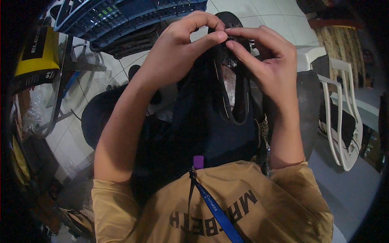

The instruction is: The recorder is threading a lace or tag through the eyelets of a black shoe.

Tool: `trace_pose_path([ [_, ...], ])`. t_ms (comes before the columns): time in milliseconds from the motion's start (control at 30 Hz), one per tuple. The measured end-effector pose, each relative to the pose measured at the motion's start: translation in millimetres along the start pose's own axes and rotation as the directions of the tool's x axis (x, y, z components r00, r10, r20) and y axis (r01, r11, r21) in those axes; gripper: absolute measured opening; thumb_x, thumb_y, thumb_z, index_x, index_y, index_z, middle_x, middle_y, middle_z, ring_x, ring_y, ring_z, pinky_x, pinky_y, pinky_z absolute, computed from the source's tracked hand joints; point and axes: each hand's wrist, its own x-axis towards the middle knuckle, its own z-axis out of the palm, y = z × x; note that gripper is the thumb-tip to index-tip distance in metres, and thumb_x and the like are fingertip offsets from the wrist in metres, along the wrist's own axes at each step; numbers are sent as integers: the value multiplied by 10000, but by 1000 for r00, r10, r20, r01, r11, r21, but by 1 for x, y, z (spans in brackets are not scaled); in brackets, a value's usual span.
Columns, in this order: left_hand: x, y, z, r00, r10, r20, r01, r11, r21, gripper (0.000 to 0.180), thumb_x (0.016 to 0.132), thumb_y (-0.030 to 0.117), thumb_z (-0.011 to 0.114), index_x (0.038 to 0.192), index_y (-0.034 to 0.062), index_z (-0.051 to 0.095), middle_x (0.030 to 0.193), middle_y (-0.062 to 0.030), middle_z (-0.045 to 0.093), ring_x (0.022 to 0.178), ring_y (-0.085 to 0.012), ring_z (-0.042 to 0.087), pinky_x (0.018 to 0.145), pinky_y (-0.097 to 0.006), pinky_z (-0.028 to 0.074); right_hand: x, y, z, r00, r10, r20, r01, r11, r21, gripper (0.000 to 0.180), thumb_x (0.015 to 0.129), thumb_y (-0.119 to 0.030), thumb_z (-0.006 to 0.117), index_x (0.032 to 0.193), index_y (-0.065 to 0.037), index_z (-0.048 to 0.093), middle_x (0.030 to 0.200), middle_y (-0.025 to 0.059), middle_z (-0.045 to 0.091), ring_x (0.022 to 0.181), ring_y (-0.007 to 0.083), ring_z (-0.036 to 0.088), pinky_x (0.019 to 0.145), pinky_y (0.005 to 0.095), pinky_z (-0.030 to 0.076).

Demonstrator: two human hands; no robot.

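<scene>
Black shoe, sole side partly showing, held up at chest height between both hands. Left hand: grip closed, thumb and forefinger pinching the shoe's upper rim. Right hand: grip closed likewise, fingertips meeting the left's at the same rim. Dark garment hangs beneath. Blue crate lies close above left; white plastic chair stands right; tiled floor shows open beyond the hands.

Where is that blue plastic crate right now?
In the head view, the blue plastic crate sits at the top left, on the tiled floor, just beyond the left hand.
</scene>
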Motion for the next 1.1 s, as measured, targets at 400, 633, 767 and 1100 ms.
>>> trace_pose_path([
  [400,-5,20,-27,986,-164,41,167,982,-87,254,1080,229,732,1218,17,726,1164,9,704,1112,-92,631,1014,-255,474,-3,9,5,996,82,-45,-77,991,106,205,892,-150,889,1086,-91,859,709,4,642,619,67,485,561,271,370],
  [633,-6,23,-37,970,-233,69,238,968,-79,224,1082,248,727,1186,50,738,1121,40,685,1055,-68,600,948,-237,449,-1,-7,0,998,59,-19,-61,992,-114,190,864,-176,896,1043,-117,870,634,14,596,612,144,550,581,327,427],
  [767,-6,18,-40,972,-217,84,222,974,-53,218,1089,255,714,1185,60,735,1123,42,680,1060,-65,598,960,-237,448,1,-10,-1,997,-58,-41,50,982,-181,197,853,-186,902,1029,-110,860,658,33,627,636,200,591,598,356,468],
  [1100,-5,23,-65,946,-317,62,322,943,-83,248,1070,296,736,1177,73,724,1165,42,675,1114,-76,616,1046,-247,447,-1,-14,-12,1000,-7,14,10,974,-226,232,864,-163,899,1046,-42,820,955,104,743,740,240,703,653,345,543],
])
